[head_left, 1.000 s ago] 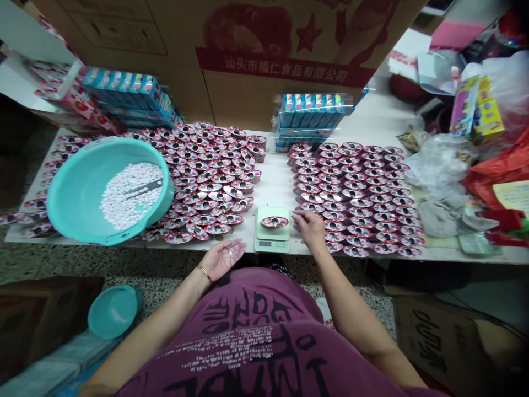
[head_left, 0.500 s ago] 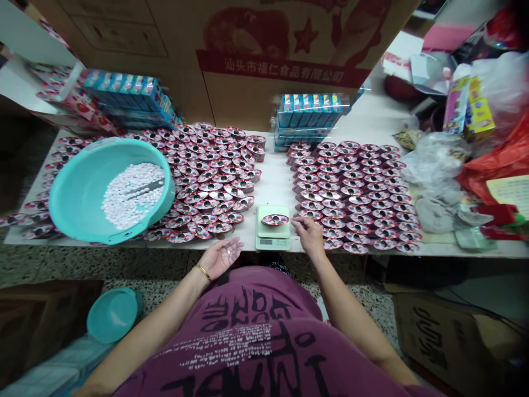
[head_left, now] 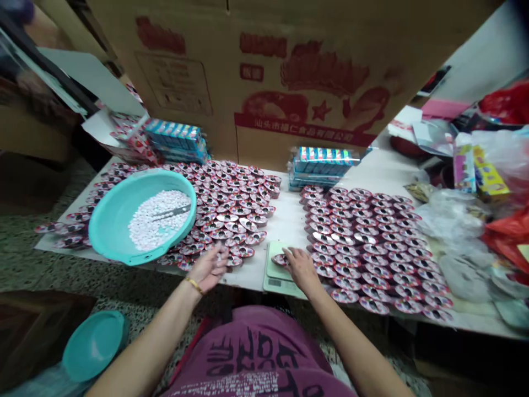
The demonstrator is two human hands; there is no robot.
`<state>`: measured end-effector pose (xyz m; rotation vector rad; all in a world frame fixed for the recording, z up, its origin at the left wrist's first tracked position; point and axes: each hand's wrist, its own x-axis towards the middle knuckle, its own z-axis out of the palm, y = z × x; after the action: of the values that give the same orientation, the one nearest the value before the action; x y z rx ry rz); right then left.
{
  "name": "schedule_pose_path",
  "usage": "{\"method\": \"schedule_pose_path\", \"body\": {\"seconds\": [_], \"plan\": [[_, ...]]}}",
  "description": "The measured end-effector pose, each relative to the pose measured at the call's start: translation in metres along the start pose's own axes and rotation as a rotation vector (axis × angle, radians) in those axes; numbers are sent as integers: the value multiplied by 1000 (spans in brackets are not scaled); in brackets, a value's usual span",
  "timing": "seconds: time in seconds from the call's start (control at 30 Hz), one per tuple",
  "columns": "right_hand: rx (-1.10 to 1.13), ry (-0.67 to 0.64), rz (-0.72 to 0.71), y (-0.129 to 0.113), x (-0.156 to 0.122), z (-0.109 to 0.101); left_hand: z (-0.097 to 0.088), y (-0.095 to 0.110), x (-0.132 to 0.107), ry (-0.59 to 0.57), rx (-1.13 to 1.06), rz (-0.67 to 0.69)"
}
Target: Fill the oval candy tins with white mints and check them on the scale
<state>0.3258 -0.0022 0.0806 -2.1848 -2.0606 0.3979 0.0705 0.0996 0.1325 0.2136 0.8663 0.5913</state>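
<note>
My right hand (head_left: 300, 268) rests on the scale's left side, fingers gripping a round red-and-silver foil candy cup (head_left: 280, 259) on a small digital kitchen scale (head_left: 278, 281). My left hand (head_left: 209, 268), wearing a gold bangle (head_left: 194, 285), hovers with spread fingers just over the front cups of the left block of foil cups (head_left: 231, 207). Whether it holds any candy is hidden. A teal plastic basin (head_left: 108, 220) holds a heap of small white candies (head_left: 159, 220) and a metal scoop (head_left: 171, 212).
Rows of foil cups (head_left: 363, 242) also fill the table right of the scale. Stacks of blue boxes (head_left: 322, 168) stand behind them, before a large printed cardboard carton (head_left: 264, 71). Plastic bags (head_left: 450, 220) lie at the right. A teal bowl (head_left: 93, 346) sits below the table's front edge.
The view has tilted upward. My left hand has turned from palm-up with white candies showing to spread over the cups. My right hand has moved from beside the scale onto the cup.
</note>
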Motion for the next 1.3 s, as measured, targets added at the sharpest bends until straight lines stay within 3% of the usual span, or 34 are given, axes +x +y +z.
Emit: {"method": "schedule_pose_path", "body": {"seconds": [0.07, 0.17, 0.23, 0.3, 0.37, 0.47, 0.53, 0.63, 0.7, 0.83, 0.93, 1.0, 1.1, 1.17, 1.23, 1.3], "plan": [[1, -46, 6, 21, 13, 5, -15, 46, -8, 157, 152, 230], [34, 53, 37, 45, 49, 1, -52, 109, -13, 645, 545, 609], [28, 135, 103, 58, 86, -6, -81, 138, -10, 934, 978, 655], [31, 165, 181, 66, 128, -10, -106, 152, -5, 1006, 1372, 549], [83, 145, 202, 68, 170, -9, -125, 156, 2, 959, 1601, 426], [183, 118, 127, 67, 214, -1, -140, 154, 12, 876, 1700, 290], [217, 146, 91, 68, 221, 2, -145, 155, 21, 831, 1722, 226], [256, 226, 90, 82, 187, -5, -147, 157, 36, 727, 1772, 159], [300, 312, 79, 97, 137, -11, -145, 158, 46, 694, 1783, 133], [298, 394, 136, 126, 15, -11, -137, 159, 62, 847, 1639, 189], [251, 397, 159, 123, -50, -1, -131, 160, 69, 787, 1545, 244], [197, 392, 184, 111, -72, 3, -128, 161, 69, 690, 1541, 218], [82, 359, 267, 96, -83, 1, -129, 163, 62, 575, 1507, 162], [-1, 348, 376, 93, -90, -3, -134, 165, 54, 509, 1372, 169], [-85, 317, 487, 92, -103, -8, -139, 167, 48, 518, 1134, 199], [-154, 208, 535, 91, -118, -9, -140, 166, 48, 565, 1090, 192]]}}
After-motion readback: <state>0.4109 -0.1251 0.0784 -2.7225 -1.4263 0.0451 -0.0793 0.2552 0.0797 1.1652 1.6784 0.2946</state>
